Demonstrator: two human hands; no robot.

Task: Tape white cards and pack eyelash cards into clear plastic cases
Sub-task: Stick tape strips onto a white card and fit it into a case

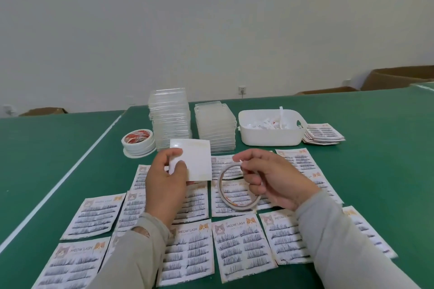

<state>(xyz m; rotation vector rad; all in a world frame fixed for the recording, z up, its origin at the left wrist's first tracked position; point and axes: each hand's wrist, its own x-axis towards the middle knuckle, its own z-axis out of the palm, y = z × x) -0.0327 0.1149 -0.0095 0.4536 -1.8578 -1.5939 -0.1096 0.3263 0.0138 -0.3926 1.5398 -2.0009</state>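
Head view: my left hand (167, 178) pinches the white card (195, 159) by its left edge, held above the eyelash cards (244, 246) mid-table. My right hand (270, 178) grips a nearly spent tape roll (237, 204), its end pinched. The card looks light, thin and bendy; edges suit it best.

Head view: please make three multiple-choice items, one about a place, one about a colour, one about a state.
1. Where is the white bin?
A. right of the clear cases
B. left of the tape stack
C. on the floor

2. What colour is the table?
A. red
B. green
C. grey

3. What does the left hand hold?
A. nothing
B. a case
C. a white card

Answers:
1 A, the bin stands just right of the two case stacks.
2 B, the bare surface is green.
3 C, thumb and fingers pinch the card's left edge, while the right hand holds a tape ring.
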